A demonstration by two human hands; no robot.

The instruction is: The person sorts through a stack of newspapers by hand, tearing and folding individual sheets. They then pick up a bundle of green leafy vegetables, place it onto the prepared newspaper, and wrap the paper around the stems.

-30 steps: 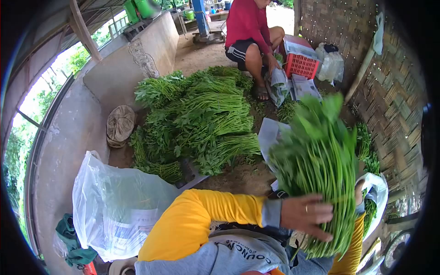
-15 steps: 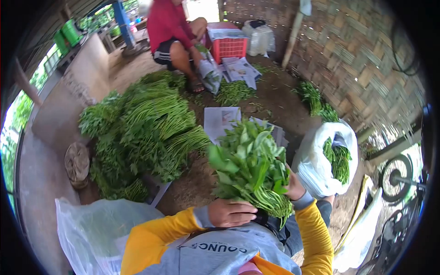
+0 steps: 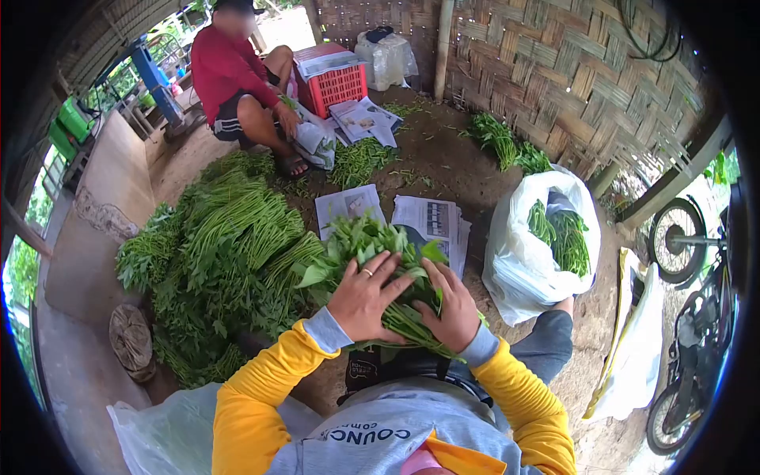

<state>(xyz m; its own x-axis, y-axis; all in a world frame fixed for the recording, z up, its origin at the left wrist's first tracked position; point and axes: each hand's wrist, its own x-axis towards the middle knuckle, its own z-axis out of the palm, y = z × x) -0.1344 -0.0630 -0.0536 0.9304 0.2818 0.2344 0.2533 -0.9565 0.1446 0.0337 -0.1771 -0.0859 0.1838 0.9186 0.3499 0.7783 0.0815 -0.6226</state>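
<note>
Between my two hands is a bunch of leafy greens (image 3: pixel 360 236), held just above my lap with its leaves pointing away and its stems toward my lower right. My left hand (image 3: pixel 364 299) lies over the left side of the bunch, fingers reaching across the leaves. On the opposite side, my right hand (image 3: pixel 454 310) clasps the stems, its thumb toward my body. Beyond the bunch, sheets of newspaper (image 3: pixel 434 218) lie on the ground. A big heap of greens (image 3: pixel 237 229) rests to the left.
A white plastic sack (image 3: pixel 507 265) with greens inside stands at right. Clear plastic (image 3: pixel 170 427) lies lower left. Farther back, a person in a red top (image 3: pixel 229 67) crouches holding a wrapped bundle (image 3: pixel 315 141), beside a red crate (image 3: pixel 336 91). A motorcycle (image 3: pixel 689 332) is at far right.
My left hand has moved up from the stem end onto the leaves. The bunch now sits lower and more tilted, with my right hand over its stems. My view has shifted.
</note>
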